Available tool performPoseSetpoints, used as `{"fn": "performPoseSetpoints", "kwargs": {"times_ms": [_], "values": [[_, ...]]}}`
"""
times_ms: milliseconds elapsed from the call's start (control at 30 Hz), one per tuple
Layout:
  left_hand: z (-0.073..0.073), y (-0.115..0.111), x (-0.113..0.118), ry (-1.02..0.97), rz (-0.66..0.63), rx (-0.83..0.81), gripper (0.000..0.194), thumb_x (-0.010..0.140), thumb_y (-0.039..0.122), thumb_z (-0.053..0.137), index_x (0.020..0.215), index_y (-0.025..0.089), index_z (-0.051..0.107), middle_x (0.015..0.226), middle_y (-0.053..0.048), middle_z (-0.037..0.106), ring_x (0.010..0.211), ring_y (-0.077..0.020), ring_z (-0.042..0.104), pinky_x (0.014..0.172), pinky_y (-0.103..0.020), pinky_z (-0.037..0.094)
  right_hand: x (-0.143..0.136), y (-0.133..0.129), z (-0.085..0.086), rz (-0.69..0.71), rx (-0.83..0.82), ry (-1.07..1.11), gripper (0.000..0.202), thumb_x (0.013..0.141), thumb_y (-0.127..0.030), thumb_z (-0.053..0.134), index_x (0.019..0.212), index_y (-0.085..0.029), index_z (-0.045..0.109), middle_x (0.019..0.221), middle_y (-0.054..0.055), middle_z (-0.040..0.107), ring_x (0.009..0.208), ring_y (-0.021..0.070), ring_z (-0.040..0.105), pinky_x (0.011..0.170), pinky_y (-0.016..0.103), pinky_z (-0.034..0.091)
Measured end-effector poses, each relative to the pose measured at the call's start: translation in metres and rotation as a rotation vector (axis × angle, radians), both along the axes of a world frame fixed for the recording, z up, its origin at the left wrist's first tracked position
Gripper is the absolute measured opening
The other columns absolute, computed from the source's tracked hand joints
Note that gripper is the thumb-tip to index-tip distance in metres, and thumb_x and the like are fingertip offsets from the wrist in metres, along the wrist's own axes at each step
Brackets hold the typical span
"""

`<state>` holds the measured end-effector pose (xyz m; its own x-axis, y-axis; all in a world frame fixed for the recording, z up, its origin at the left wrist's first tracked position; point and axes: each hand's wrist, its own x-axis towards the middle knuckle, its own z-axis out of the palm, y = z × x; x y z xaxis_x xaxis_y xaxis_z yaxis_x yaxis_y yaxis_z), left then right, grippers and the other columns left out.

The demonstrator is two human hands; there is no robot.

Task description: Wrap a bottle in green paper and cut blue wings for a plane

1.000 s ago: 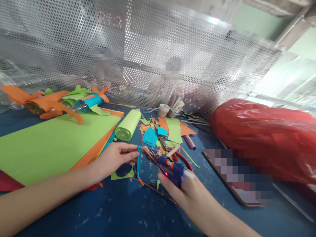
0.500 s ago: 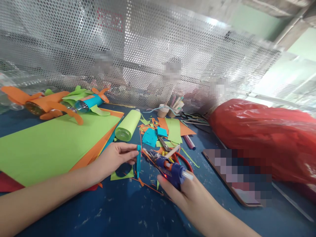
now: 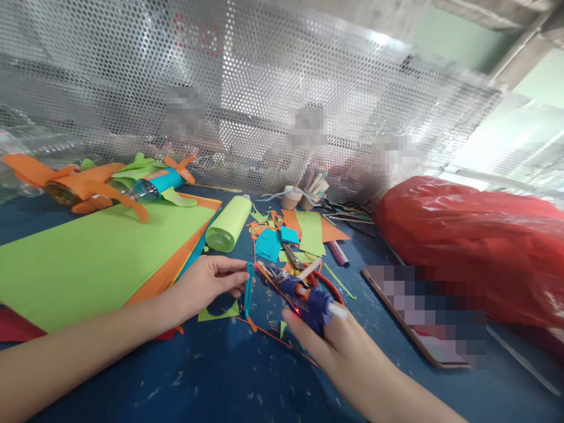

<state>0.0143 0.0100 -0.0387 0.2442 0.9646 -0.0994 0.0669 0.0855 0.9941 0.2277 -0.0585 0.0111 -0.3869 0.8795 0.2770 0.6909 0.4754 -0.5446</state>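
My left hand (image 3: 222,279) pinches the upper end of a folded blue paper strip (image 3: 247,294), which hangs upright from the fingertips. My right hand (image 3: 335,346) is wrapped round a dark blue hot glue gun (image 3: 304,296) with a red light glowing on its side and a white glue stick out of the back. The gun's nozzle points left and lies close to the top of the strip; I cannot tell whether they touch. Beyond the gun lie red-handled scissors (image 3: 328,288). A green paper-wrapped bottle (image 3: 229,226) lies past my left hand.
Green paper sheets (image 3: 106,258) are stacked at left, below paper-covered bottles with orange fins (image 3: 88,182). Blue paper pieces (image 3: 268,244), scraps and a marker (image 3: 338,254) lie mid-table. A phone (image 3: 414,320) and a red plastic bag (image 3: 476,247) are at right. Cups of pens (image 3: 308,200) stand by the mesh.
The strip has tilted slightly, its top shifting a little right. The glue gun and my right hand have also moved slightly to the right.
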Motion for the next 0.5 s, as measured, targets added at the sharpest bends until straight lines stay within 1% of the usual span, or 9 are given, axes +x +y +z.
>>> {"fn": "performPoseSetpoints", "kwargs": {"times_ms": [100,233,333,500], "values": [[0.0004,-0.0001,0.0004,0.001,0.012,0.001,0.022,0.074,0.024,0.072,0.095,0.017,0.074,0.074,-0.001,0.075,0.058,-0.0131,0.065,0.062,-0.026,0.051,0.0003,-0.0018,-0.0003,0.002,0.009,-0.019,0.016,0.094,-0.030,0.048,0.089,-0.021,0.061,0.084,0.002,0.069,0.075,0.0168,0.064,0.072,0.026,0.051],[0.0026,-0.0013,0.0001,0.006,0.041,0.009,0.024,0.073,0.027,0.073,0.095,0.018,0.075,0.074,-0.003,0.076,0.061,-0.0157,0.066,0.063,-0.028,0.053,-0.0003,-0.0038,0.0000,0.004,0.036,-0.043,0.018,0.095,-0.030,0.046,0.087,-0.022,0.060,0.075,0.001,0.066,0.068,0.0161,0.062,0.068,0.025,0.051],[0.0033,-0.0016,-0.0004,0.011,0.055,0.019,0.027,0.073,0.030,0.074,0.097,0.019,0.075,0.078,-0.004,0.076,0.064,-0.0173,0.067,0.062,-0.029,0.053,-0.0009,-0.0040,0.0001,-0.001,0.051,-0.053,0.019,0.095,-0.030,0.045,0.082,-0.023,0.058,0.069,-0.001,0.062,0.063,0.0151,0.060,0.065,0.024,0.050],[0.0020,-0.0010,-0.0006,0.019,0.048,0.020,0.025,0.074,0.028,0.073,0.097,0.020,0.075,0.079,-0.004,0.076,0.063,-0.0165,0.067,0.062,-0.029,0.053,-0.0014,-0.0037,0.0013,-0.002,0.048,-0.047,0.020,0.095,-0.031,0.044,0.084,-0.022,0.059,0.071,0.000,0.063,0.065,0.0159,0.061,0.067,0.025,0.051]]}}
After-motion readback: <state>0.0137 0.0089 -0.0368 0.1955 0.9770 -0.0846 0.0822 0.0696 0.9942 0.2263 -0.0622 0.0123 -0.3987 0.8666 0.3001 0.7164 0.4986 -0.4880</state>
